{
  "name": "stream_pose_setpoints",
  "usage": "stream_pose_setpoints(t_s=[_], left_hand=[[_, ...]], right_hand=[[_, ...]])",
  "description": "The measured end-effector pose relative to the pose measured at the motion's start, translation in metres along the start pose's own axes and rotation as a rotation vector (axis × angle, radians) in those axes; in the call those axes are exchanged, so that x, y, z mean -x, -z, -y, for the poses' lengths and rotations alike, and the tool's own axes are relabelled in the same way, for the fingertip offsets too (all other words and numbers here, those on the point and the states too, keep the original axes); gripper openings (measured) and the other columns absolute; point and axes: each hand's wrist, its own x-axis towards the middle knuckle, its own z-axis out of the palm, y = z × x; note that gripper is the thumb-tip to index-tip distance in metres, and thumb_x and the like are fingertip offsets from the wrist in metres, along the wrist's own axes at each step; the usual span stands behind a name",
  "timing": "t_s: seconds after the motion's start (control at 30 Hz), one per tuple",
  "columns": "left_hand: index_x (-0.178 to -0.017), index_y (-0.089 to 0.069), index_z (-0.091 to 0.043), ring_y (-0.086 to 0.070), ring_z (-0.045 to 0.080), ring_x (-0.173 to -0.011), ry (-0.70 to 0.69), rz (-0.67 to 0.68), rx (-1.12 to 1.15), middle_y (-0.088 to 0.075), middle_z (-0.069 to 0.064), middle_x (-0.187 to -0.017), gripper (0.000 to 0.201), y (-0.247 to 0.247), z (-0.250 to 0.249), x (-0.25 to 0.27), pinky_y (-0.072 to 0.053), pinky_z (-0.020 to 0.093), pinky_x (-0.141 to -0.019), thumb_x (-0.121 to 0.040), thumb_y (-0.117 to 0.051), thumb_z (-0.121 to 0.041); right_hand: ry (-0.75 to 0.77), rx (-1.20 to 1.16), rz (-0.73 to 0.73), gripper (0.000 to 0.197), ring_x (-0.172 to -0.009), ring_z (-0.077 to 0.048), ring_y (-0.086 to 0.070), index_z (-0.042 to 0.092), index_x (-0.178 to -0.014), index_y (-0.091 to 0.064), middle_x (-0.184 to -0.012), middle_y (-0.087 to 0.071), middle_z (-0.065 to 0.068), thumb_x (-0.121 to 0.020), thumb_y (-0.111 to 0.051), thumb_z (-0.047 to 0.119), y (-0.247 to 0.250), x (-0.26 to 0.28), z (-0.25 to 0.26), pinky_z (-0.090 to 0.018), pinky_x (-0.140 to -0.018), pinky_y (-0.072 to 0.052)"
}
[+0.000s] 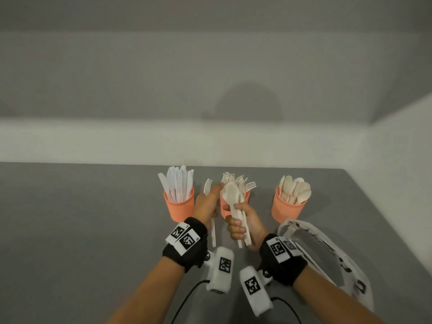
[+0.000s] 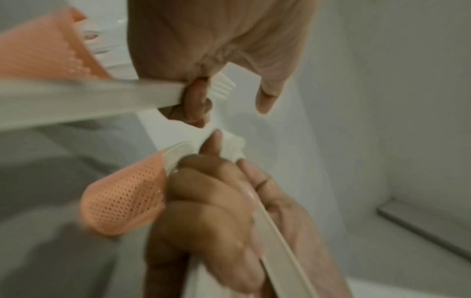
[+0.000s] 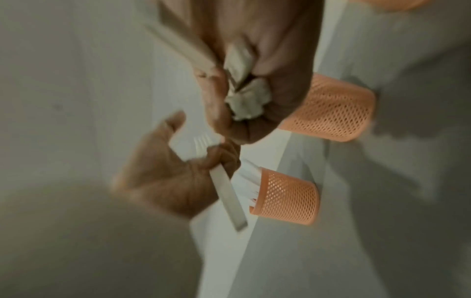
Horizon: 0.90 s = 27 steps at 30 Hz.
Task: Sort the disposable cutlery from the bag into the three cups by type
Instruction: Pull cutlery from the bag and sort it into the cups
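Note:
Three orange mesh cups stand in a row at the back of the grey table. The left cup (image 1: 179, 205) holds knives, the middle cup (image 1: 223, 200) holds forks (image 1: 246, 184), and the right cup (image 1: 288, 208) holds spoons. My left hand (image 1: 206, 203) grips one pale fork (image 1: 207, 186) upright between the left and middle cups. In the left wrist view the fork's tines (image 2: 224, 86) show past the curled fingers. My right hand (image 1: 243, 225) holds a bundle of cutlery (image 1: 231, 194), a spoon uppermost, in front of the middle cup.
A clear plastic bag (image 1: 332, 256) with dark print lies on the table by my right wrist. A white wall runs behind the cups, and the table's right edge is near the spoon cup. In the right wrist view the knife cup (image 3: 289, 198) sits below the fork cup (image 3: 333, 109).

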Motion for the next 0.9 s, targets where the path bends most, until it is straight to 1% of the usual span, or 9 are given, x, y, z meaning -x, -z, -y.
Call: stream_pose_setpoints(t_s=[0.13,0.23,0.33,0.4,0.5,0.6,0.67,0.8,0.9], left_hand=[[-0.076,-0.056,-0.013,-0.027,0.006,-0.041,0.065,0.041,-0.035,-0.034,-0.003,-0.058,0.026,0.01,0.015,-0.001,-0.024,0.016,-0.038,-0.085,-0.061,-0.036],[-0.075,-0.063,-0.009,-0.035,0.004,-0.037,-0.012,0.019,-0.129,-0.048,-0.003,-0.056,0.032,0.004,0.015,0.002,-0.028,0.015,-0.038,-0.083,-0.064,-0.04],[-0.068,-0.061,-0.01,-0.045,0.0,-0.034,-0.134,-0.005,-0.183,-0.057,-0.009,-0.049,0.025,0.0,0.012,0.001,-0.031,0.01,-0.037,-0.083,-0.067,-0.029],[-0.072,-0.064,-0.01,-0.056,0.005,-0.046,-0.172,-0.017,-0.199,-0.062,-0.005,-0.054,0.019,0.0,0.013,0.0,-0.038,0.012,-0.043,-0.084,-0.065,-0.024],[-0.087,-0.068,-0.004,-0.065,0.018,-0.066,-0.188,-0.027,-0.192,-0.069,0.008,-0.074,0.02,-0.001,0.015,-0.001,-0.05,0.026,-0.06,-0.089,-0.058,-0.022],[-0.071,-0.06,-0.01,-0.054,0.006,-0.044,-0.159,-0.007,-0.136,-0.059,-0.007,-0.048,0.027,-0.002,0.018,-0.001,-0.041,0.022,-0.051,-0.094,-0.05,-0.019],[-0.066,-0.055,-0.01,-0.046,0.002,-0.034,-0.131,0.028,-0.093,-0.051,-0.007,-0.039,0.032,-0.004,0.018,-0.001,-0.036,0.018,-0.046,-0.095,-0.046,-0.02],[-0.073,-0.055,-0.004,-0.047,0.006,-0.036,-0.101,0.075,-0.053,-0.052,0.002,-0.048,0.036,-0.005,0.019,-0.001,-0.037,0.016,-0.04,-0.098,-0.039,-0.024],[-0.083,-0.054,-0.004,-0.055,0.011,-0.046,-0.098,0.029,-0.009,-0.057,0.008,-0.061,0.037,-0.004,0.019,-0.007,-0.043,0.019,-0.047,-0.1,-0.032,-0.029]], right_hand=[[0.062,0.006,0.043,0.034,-0.024,-0.003,-0.029,0.013,-0.095,-0.055,-0.039,-0.04,0.004,-0.098,-0.03,0.036,0.006,0.001,0.007,-0.012,-0.025,-0.024],[0.078,0.142,-0.01,0.034,-0.026,-0.003,-0.032,0.013,-0.092,-0.053,-0.044,-0.048,0.003,-0.098,-0.034,0.039,0.004,0.0,0.007,-0.013,-0.027,-0.025],[0.133,0.33,-0.062,0.032,-0.03,-0.005,-0.035,0.013,-0.086,-0.054,-0.052,-0.054,0.0,-0.099,-0.037,0.037,-0.001,0.001,0.004,-0.014,-0.03,-0.027],[0.172,0.38,-0.07,0.027,-0.032,-0.006,-0.04,0.013,-0.091,-0.056,-0.057,-0.059,-0.002,-0.099,-0.039,0.033,-0.004,0.003,0.003,-0.015,-0.031,-0.03],[0.209,0.367,-0.079,0.022,-0.035,-0.009,-0.047,0.012,-0.096,-0.055,-0.06,-0.064,-0.004,-0.099,-0.04,0.027,-0.005,0.004,0.002,-0.017,-0.033,-0.035],[0.265,0.368,-0.1,0.022,-0.035,-0.011,-0.049,0.006,-0.103,-0.053,-0.059,-0.065,-0.004,-0.099,-0.041,0.024,-0.005,0.003,-0.001,-0.019,-0.034,-0.038],[0.289,0.392,-0.113,0.024,-0.036,-0.011,-0.051,0.005,-0.102,-0.053,-0.057,-0.065,-0.003,-0.099,-0.042,0.025,-0.004,0.004,-0.001,-0.02,-0.035,-0.04],[0.297,0.447,-0.109,0.031,-0.039,-0.011,-0.055,0.007,-0.087,-0.06,-0.057,-0.066,-0.002,-0.098,-0.041,0.029,-0.002,0.005,0.001,-0.021,-0.04,-0.046],[0.33,0.46,-0.093,0.028,-0.05,-0.016,-0.063,0.014,-0.094,-0.065,-0.064,-0.068,-0.006,-0.098,-0.041,0.029,-0.003,0.008,0.002,-0.026,-0.049,-0.054]])
